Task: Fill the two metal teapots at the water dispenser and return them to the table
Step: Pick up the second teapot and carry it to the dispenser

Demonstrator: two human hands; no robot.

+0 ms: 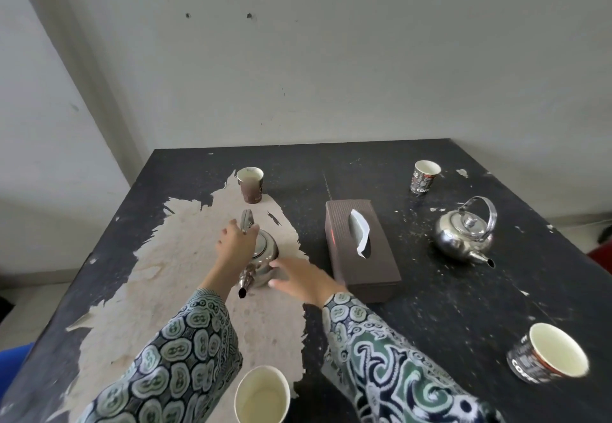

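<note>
Here the near teapot (pixel 263 262) stands on the table (pixel 430 306) at the peeled pale patch, spout toward six o'clock. The left hand (pixel 235 244) curls round its upright handle, while the right hand (pixel 303 278) rests spread fingers against its body from three o'clock. The second teapot (pixel 465 234) sits at two o'clock, past the tissue box (pixel 359 250), untouched, handle upright.

Long batik sleeves (pixel 185 350) — green, white, black swirling motifs.
</note>
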